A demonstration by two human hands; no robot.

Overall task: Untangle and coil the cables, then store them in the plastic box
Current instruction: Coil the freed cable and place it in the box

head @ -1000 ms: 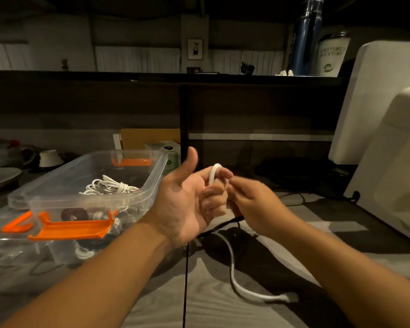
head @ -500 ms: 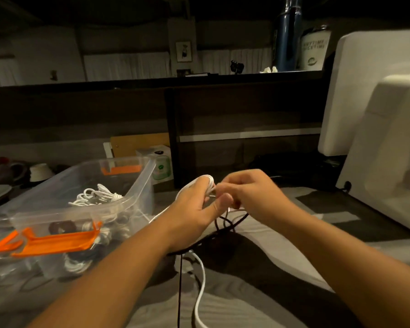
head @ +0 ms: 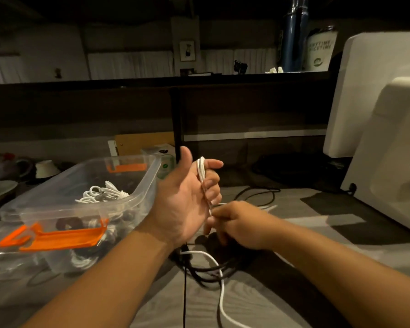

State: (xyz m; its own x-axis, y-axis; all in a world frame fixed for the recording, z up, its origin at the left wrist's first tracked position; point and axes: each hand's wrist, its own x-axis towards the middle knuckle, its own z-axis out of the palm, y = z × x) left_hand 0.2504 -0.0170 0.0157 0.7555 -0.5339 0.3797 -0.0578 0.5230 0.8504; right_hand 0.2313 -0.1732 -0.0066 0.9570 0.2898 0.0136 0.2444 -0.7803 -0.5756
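Head view: blur smears the right grip [head: 237,223], and the thin white cable [head: 201,172] runs off the bottom edge; the left grip [head: 185,202], palm up, curls its fingers round the cable's loops; the right pinches the strand just below. The clear plastic box with orange latches [head: 145,185] stands open just left; black cables [head: 211,272] lie beneath on the grey bench [head: 258,311].

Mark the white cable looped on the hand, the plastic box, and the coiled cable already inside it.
white cable [head: 201,170]: head view, top bend of its loops.
plastic box [head: 148,183]: head view, clear right wall.
coiled cable [head: 104,192]: head view, middle of the bundle.
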